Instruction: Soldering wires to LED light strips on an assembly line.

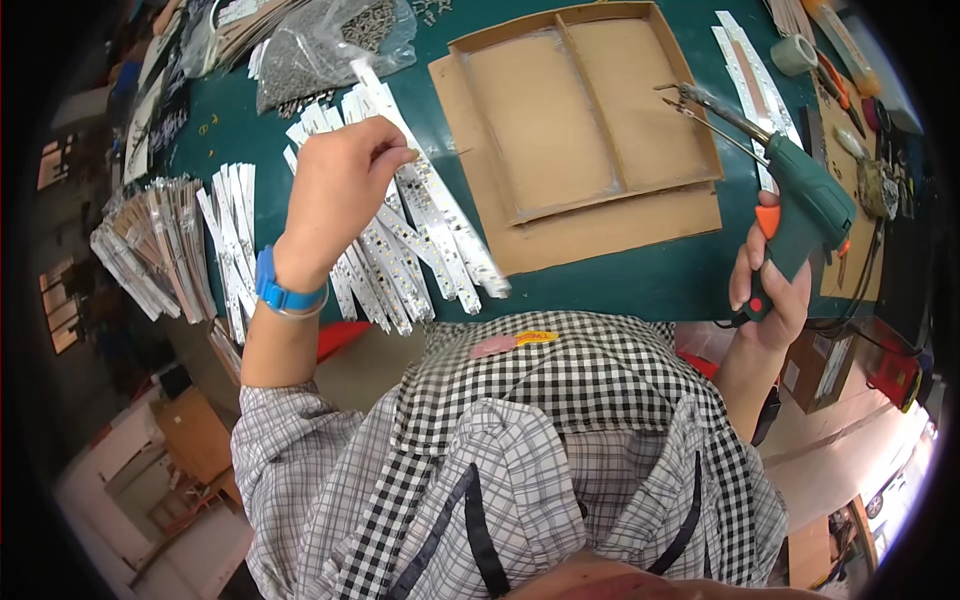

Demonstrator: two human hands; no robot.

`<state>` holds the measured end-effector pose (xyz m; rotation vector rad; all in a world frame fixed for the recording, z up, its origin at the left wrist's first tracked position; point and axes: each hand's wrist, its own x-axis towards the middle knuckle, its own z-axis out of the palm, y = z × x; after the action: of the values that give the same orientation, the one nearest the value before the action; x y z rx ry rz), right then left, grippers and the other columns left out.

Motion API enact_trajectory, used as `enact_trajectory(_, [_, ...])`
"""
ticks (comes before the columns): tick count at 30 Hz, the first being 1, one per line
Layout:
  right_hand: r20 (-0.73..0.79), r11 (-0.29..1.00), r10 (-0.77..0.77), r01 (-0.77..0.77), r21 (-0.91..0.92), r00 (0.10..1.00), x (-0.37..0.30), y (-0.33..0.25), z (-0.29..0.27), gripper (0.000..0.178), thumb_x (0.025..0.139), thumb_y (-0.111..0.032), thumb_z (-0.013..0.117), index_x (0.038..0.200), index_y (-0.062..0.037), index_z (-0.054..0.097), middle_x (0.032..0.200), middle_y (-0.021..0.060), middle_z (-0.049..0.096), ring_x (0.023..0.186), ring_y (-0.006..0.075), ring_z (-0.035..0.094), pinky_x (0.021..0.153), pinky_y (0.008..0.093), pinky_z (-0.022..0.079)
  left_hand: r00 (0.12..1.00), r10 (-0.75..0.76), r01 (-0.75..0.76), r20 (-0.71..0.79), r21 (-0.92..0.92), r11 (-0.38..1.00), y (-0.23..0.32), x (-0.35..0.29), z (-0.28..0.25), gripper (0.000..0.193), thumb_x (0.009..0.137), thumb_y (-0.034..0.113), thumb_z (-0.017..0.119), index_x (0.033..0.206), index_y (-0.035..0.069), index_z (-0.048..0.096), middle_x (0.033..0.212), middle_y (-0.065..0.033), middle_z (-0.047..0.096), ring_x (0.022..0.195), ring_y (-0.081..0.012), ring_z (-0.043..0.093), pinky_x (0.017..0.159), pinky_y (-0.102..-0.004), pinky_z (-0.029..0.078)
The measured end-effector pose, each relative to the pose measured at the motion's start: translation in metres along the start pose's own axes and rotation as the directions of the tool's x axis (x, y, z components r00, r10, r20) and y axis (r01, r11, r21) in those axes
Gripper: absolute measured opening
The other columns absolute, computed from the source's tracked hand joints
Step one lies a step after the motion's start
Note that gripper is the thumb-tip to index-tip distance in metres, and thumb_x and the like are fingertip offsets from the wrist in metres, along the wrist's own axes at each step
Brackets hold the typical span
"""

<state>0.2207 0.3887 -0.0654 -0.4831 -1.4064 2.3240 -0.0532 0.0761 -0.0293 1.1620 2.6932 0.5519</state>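
My left hand (338, 185), with a blue band at its wrist, is closed in a pinch on a long white LED strip (452, 222). The strip slants across a fanned pile of similar LED strips (385, 262), and its near end is blurred. On the right, my right hand (775, 300) grips the handle of a green soldering gun (808, 195) with an orange trigger. Its metal tip points up and left, over the right side of a divided cardboard tray (591, 95). The tray lies on a flat cardboard sheet (610, 237).
More strips stand bundled at the far left (160, 245), beside a smaller LED strip group (235, 230). A clear bag of small metal parts (330, 45) lies at the back. At right are white strips (750, 75), a small roll (793, 55) and a dark cable (868, 275).
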Motion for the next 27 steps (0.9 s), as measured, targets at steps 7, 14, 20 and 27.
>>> enact_trajectory(7, [0.019, 0.999, -0.030, 0.030, 0.024, 0.999, 0.003, 0.000, 0.001, 0.074, 0.080, -0.011, 0.067, 0.139, 0.0154, 0.032, 0.086, 0.0115, 0.055, 0.052, 0.0152, 0.057, 0.044, 0.0231, 0.048, 0.996, 0.047, -0.076, -0.079, -0.413, 0.908, 0.041, 0.045, 0.023, 0.010, 0.086, 0.007, 0.075, 0.092, -0.001, 0.073, 0.080, -0.0046, 0.073, 0.073, -0.0073, 0.067, 0.067, -0.0229, 0.054])
enact_trajectory(14, [-0.015, 0.999, -0.045, 0.045, 0.025, 0.999, -0.002, -0.005, 0.000, 0.073, 0.078, -0.011, 0.069, 0.138, 0.0155, 0.035, 0.085, 0.0103, 0.054, 0.051, 0.0153, 0.057, 0.044, 0.0232, 0.048, 0.988, 0.153, -0.153, -0.022, -0.308, 0.939, 0.037, 0.085, 0.073, 0.011, 0.082, 0.008, 0.077, 0.092, 0.002, 0.074, 0.080, -0.0085, 0.074, 0.070, -0.0120, 0.070, 0.067, -0.0246, 0.055])
enact_trajectory(20, [0.042, 0.997, 0.010, -0.007, -0.075, 0.999, -0.004, 0.007, 0.012, 0.071, 0.078, -0.008, 0.072, 0.136, 0.0133, 0.037, 0.094, 0.0134, 0.054, 0.054, 0.0161, 0.056, 0.045, 0.0256, 0.050, 0.994, 0.104, -0.092, 0.013, -0.382, 0.920, 0.030, 0.080, 0.078, 0.016, 0.083, 0.008, 0.078, 0.098, 0.001, 0.074, 0.088, -0.0074, 0.076, 0.081, -0.0133, 0.074, 0.075, -0.0244, 0.058])
enact_trajectory(27, [0.119, 0.991, 0.073, -0.059, -0.122, 0.990, 0.009, 0.017, 0.028, 0.065, 0.078, 0.004, 0.070, 0.136, 0.0092, 0.042, 0.124, 0.0226, 0.057, 0.068, 0.0157, 0.058, 0.050, 0.0262, 0.054, 0.992, 0.102, -0.124, -0.075, -0.434, 0.892, 0.030, 0.076, 0.083, 0.012, 0.084, 0.007, 0.075, 0.095, 0.001, 0.074, 0.085, -0.0062, 0.076, 0.077, -0.0122, 0.073, 0.072, -0.0239, 0.058])
